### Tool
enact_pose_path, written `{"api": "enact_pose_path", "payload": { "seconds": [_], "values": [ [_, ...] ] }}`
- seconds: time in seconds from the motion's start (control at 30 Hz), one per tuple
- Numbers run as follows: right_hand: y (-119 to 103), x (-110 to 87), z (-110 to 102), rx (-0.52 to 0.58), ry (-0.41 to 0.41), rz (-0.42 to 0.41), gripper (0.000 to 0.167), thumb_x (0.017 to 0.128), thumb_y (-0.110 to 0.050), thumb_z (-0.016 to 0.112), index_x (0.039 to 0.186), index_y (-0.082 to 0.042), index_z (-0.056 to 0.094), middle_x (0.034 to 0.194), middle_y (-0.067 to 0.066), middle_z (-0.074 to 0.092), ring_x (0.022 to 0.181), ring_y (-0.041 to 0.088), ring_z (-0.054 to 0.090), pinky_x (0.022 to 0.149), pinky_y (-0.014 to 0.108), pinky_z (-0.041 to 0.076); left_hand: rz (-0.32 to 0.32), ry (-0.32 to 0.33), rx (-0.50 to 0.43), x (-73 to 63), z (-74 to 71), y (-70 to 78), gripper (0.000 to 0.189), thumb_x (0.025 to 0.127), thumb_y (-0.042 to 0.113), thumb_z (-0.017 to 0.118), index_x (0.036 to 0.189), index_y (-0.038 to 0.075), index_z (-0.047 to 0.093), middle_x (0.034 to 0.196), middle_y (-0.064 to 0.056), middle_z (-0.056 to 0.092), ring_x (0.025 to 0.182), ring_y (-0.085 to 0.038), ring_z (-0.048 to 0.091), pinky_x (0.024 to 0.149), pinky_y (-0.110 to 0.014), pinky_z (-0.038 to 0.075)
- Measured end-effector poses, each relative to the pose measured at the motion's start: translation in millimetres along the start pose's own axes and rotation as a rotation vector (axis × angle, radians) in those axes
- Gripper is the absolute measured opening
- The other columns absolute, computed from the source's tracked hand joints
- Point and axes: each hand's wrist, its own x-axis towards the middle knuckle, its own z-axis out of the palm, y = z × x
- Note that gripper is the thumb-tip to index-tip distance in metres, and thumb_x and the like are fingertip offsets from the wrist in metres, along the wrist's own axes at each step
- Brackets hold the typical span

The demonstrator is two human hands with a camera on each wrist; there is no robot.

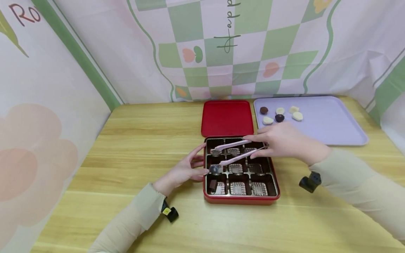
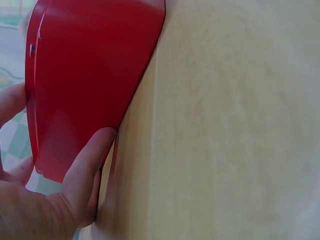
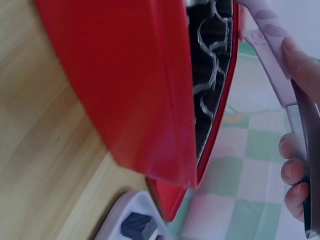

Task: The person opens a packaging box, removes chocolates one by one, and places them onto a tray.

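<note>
A red square tin [image 1: 240,201] with a brown divided insert stands in the middle. In its left column, a dark round chocolate [image 1: 214,169] lies in the middle compartment and a dark square chocolate [image 1: 213,185] in the front one. My left hand [image 1: 183,168] rests against the tin's left side, its thumb [image 2: 90,160] lying along the red wall. My right hand [image 1: 283,142] holds a pair of tongs [image 1: 237,159] with pale pink arms and dark metal handles. Their arms are spread over the tin, with nothing between the tips near the left column.
Behind the tin lies its red lid [image 1: 227,118]. At the back right, a lilac tray [image 1: 332,121] carries several white and dark chocolates at its left end. A dark faceted chocolate [image 3: 138,226] shows on it in the right wrist view. A patterned cloth [image 1: 234,52] hangs behind the table.
</note>
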Motion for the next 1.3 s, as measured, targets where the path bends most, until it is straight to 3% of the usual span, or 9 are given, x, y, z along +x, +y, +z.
{"api": "enact_pose_path", "payload": {
  "seconds": [0.07, 0.13, 0.47, 0.7, 0.83, 1.3],
  "values": [
    [-3.0, 4.1, 0.9, 0.0, -0.017, -0.013, 0.054, 0.071, -0.053, 0.073, 0.113, -0.018, 0.071, 0.089, 0.005, 0.073, 0.07, 0.019, 0.067, 0.043, 0.026, 0.046, -0.002, 0.004, -0.005, 0.1, 0.1, -0.4, 0.088, 0.084, -0.008, 0.062, 0.151, 0.03, 0.02, 0.144, -0.024, 0.029, 0.13, -0.039, 0.038, 0.083, -0.044, 0.058],
    [-5.3, 8.3, 2.5, 0.001, -0.029, -0.035, 0.053, 0.071, -0.052, 0.074, 0.112, -0.017, 0.071, 0.085, 0.003, 0.072, 0.066, 0.017, 0.065, 0.046, 0.028, 0.048, -0.002, 0.007, -0.007, 0.2, 0.1, -0.7, 0.088, 0.083, -0.008, 0.062, 0.151, 0.031, 0.02, 0.143, -0.024, 0.03, 0.13, -0.038, 0.039, 0.083, -0.044, 0.058],
    [-14.5, 29.8, 2.8, -0.036, -0.168, -0.063, 0.048, 0.075, -0.052, 0.072, 0.11, -0.02, 0.072, 0.072, -0.003, 0.061, 0.054, 0.01, 0.053, 0.043, 0.026, 0.041, 0.0, 0.011, -0.012, 1.5, -1.0, -4.0, 0.088, 0.083, -0.008, 0.062, 0.15, 0.032, 0.022, 0.144, -0.024, 0.031, 0.131, -0.038, 0.038, 0.082, -0.044, 0.058],
    [-20.8, 43.7, 8.2, -0.125, -0.156, -0.204, 0.042, 0.079, -0.051, 0.068, 0.105, -0.019, 0.073, 0.067, -0.003, 0.058, 0.048, 0.013, 0.05, 0.044, 0.03, 0.045, 0.004, 0.003, -0.01, 2.1, -1.5, -4.7, 0.089, 0.083, -0.008, 0.063, 0.15, 0.034, 0.022, 0.145, -0.023, 0.031, 0.131, -0.038, 0.038, 0.081, -0.043, 0.058],
    [-25.4, 49.7, 15.3, -0.175, -0.159, -0.236, 0.038, 0.08, -0.052, 0.067, 0.101, -0.021, 0.074, 0.066, -0.005, 0.058, 0.05, 0.014, 0.052, 0.046, 0.032, 0.048, 0.005, 0.004, -0.011, 2.1, -1.8, -4.1, 0.089, 0.083, -0.007, 0.063, 0.15, 0.033, 0.021, 0.145, -0.023, 0.031, 0.132, -0.038, 0.037, 0.081, -0.044, 0.058],
    [-25.1, 54.8, 26.4, -0.127, -0.145, -0.256, 0.027, 0.079, -0.047, 0.071, 0.092, -0.023, 0.074, 0.063, -0.01, 0.06, 0.052, 0.014, 0.056, 0.049, 0.034, 0.049, -0.009, 0.021, -0.01, 3.5, 0.2, -2.7, 0.091, 0.081, -0.01, 0.063, 0.15, 0.033, 0.022, 0.145, -0.023, 0.031, 0.131, -0.038, 0.039, 0.08, -0.044, 0.058]
  ]
}}
